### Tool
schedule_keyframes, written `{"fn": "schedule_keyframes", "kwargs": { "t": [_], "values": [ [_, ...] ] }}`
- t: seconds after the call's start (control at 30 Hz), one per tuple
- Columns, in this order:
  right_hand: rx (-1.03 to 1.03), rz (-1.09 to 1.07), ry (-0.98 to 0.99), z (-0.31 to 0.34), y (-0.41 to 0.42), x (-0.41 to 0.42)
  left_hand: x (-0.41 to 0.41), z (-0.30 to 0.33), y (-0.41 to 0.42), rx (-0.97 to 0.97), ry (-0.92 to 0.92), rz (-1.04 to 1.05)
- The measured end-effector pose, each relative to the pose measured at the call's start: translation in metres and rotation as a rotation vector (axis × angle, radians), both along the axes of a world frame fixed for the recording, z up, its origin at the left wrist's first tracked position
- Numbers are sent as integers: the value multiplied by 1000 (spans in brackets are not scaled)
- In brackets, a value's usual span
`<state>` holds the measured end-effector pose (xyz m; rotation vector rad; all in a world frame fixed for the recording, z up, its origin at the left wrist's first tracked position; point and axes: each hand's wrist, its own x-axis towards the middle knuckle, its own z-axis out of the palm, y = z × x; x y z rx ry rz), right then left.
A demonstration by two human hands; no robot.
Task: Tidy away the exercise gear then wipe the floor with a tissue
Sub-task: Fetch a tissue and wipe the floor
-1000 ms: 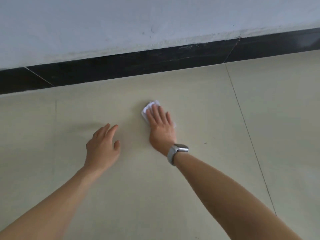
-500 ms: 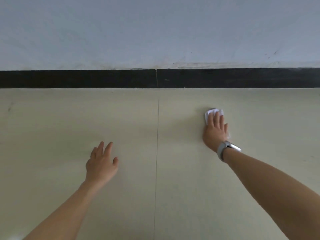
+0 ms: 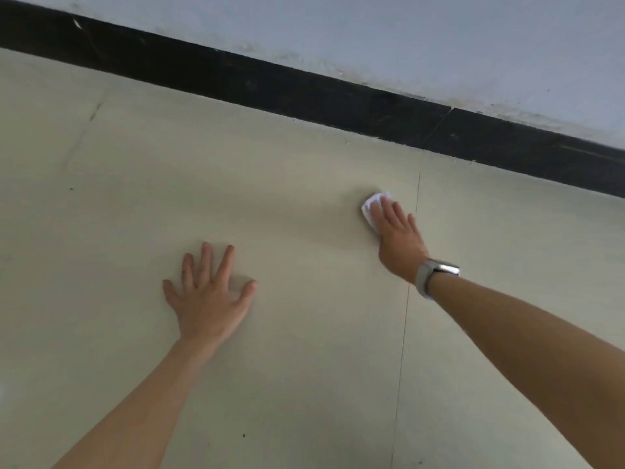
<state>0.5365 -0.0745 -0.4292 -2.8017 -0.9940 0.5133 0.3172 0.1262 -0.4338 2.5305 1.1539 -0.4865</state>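
Note:
A white folded tissue (image 3: 371, 205) lies on the beige tiled floor (image 3: 304, 367), mostly hidden under my right hand (image 3: 399, 236). That hand presses flat on it with straight fingers; a grey watch sits on the wrist. My left hand (image 3: 209, 296) rests flat on the floor with its fingers spread, well to the left of the tissue and nearer to me. No exercise gear is in view.
A black skirting board (image 3: 338, 99) runs along the foot of a pale wall (image 3: 439, 38), just beyond the tissue. A thin tile joint (image 3: 404, 326) runs toward me just right of the right hand. Small dark specks dot the floor.
My right hand with the tissue went right across the floor, past a tile joint, then came back left of it. The left hand now lies flat with fingers spread. The view has tilted.

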Motion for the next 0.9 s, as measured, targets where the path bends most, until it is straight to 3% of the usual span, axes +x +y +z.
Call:
{"fn": "schedule_keyframes", "kwargs": {
  "t": [0.07, 0.13, 0.2, 0.3, 0.4, 0.47, 0.6, 0.67, 0.73, 0.83, 0.9],
  "values": [
    [-7, -155, 7, 4, 29, 15, -5, -2, 8, 9, -30, -27],
    [21, -65, -29, -2, 55, -16, -13, -1, 19, 2, -114, -68],
    [101, 250, -66, -18, 68, -83, -24, 2, 29, -14, -229, -49],
    [133, 859, 76, -23, 61, -180, -49, 1, 41, 80, -247, 124],
    [124, 1092, 71, -19, 72, -165, -77, -5, 56, 98, -167, 262],
    [100, 854, -19, -16, 99, -126, -96, -7, 67, 74, -105, 352],
    [-33, 69, -21, -5, 155, -60, -123, -10, 78, 34, -18, 461],
    [13, 24, -23, -6, 172, -82, -127, -9, 79, 5, 0, 450],
    [102, 297, -69, -17, 168, -137, -125, -6, 81, -23, -14, 464],
    [130, 1025, 54, -22, 142, -230, -131, 0, 90, -32, -67, 471],
    [108, 1397, 104, -19, 146, -236, -144, 5, 99, -23, -146, 451]
  ]
}}
